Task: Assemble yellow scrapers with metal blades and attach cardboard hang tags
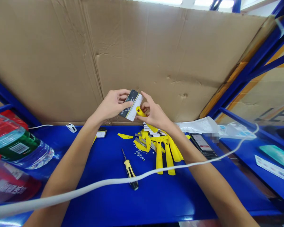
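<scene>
My left hand (115, 104) grips a small flat black-and-white box (133, 105) with printed text, holding it tilted above the table. Close against its right side, my right hand (153, 113) has its fingers curled round a yellow plastic handle (140, 111), and the index finger reaches to the box's top corner. The lower part of that handle is mostly hidden by the hand. Below lie several yellow handles (159, 157), yellow blade-shaped pieces (142, 145) and small loose screws and nuts (140, 154). A screwdriver (130, 171) with a yellow-and-black grip rests on the blue table.
A white cable (109, 182) runs across the foreground in front of my forearms. Wrapped bottles (19, 148) stand at left. A phone (202, 143) and a clear plastic bag (198, 125) lie at right. Cardboard (144, 56) closes off the back, between blue rack posts (246, 75).
</scene>
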`<state>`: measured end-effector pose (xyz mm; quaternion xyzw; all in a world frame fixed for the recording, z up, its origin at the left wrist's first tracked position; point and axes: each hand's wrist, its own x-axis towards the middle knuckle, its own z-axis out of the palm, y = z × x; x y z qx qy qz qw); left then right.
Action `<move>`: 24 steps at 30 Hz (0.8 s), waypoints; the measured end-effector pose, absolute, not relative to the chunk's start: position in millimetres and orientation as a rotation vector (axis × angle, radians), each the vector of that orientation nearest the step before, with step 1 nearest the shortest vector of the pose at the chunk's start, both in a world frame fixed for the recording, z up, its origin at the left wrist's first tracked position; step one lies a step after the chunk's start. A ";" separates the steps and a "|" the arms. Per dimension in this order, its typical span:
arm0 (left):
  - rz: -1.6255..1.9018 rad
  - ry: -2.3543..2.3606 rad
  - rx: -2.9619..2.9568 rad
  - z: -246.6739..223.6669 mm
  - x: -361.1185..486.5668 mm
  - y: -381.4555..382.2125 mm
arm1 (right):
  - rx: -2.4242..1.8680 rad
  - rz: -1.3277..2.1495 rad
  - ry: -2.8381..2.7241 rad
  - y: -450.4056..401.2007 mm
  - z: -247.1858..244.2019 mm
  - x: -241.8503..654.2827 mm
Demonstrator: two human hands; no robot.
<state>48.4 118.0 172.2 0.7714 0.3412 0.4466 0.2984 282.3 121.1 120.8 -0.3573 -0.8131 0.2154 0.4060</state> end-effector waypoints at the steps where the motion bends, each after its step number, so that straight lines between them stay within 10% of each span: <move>1: 1.164 0.919 2.016 171.6 43.7 123.3 | -0.923 0.603 -2.075 119.5 121.3 281.4; 12: 0.995 1.253 1.979 169.5 -38.1 162.7 | -1.048 1.312 -2.673 113.3 120.6 286.4; 24: -0.077 1.180 1.958 120.4 -68.1 194.9 | -1.231 1.033 -2.864 121.8 126.9 302.4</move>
